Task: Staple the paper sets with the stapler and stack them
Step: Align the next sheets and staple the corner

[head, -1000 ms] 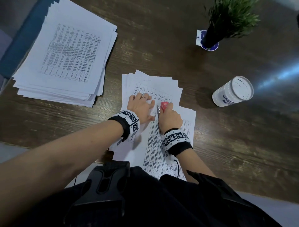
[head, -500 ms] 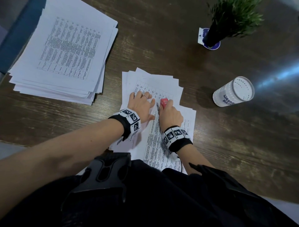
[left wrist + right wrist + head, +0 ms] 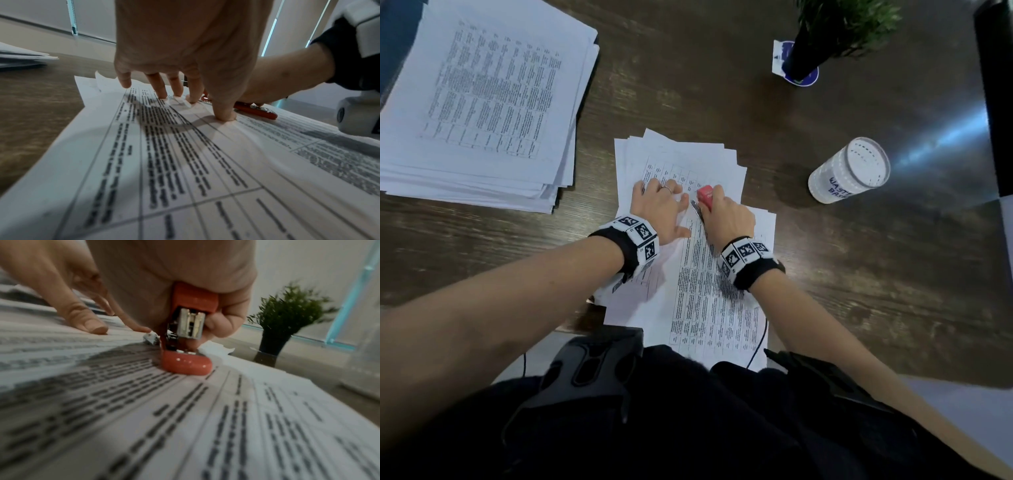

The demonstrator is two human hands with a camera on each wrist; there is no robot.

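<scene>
Dead centre on the dark wood-grain table [image 3: 722, 85], my right hand [image 3: 726, 219] has fingers and thumb wrapped round the small red plastic-and-metal stapler [image 3: 705, 195]; its red base sits flat on the top printed sheet, metal magazine end facing the right wrist view [image 3: 190, 324]. Stapler body is tilted up off the base there; can't tell whether paper sits in its mouth.

Left hand [image 3: 659, 209], just at 9 o'clock of the stapler, is spread, straight fingertips [image 3: 223, 113] and thumb pressing the loose white printed paper set [image 3: 709, 301] onto the table. Paper buckles slightly beside the thumb.

Tall stack of white printed paper sets [image 3: 482, 96] sits at 10 o'clock, well apart from both hands. White cylindrical cup with blue lettering [image 3: 849, 171] at 3 o'clock, tipped toward the head view. Green potted plant in a black vase [image 3: 825, 34] at 1 o'clock, on a white-and-blue coaster [image 3: 780, 58].
</scene>
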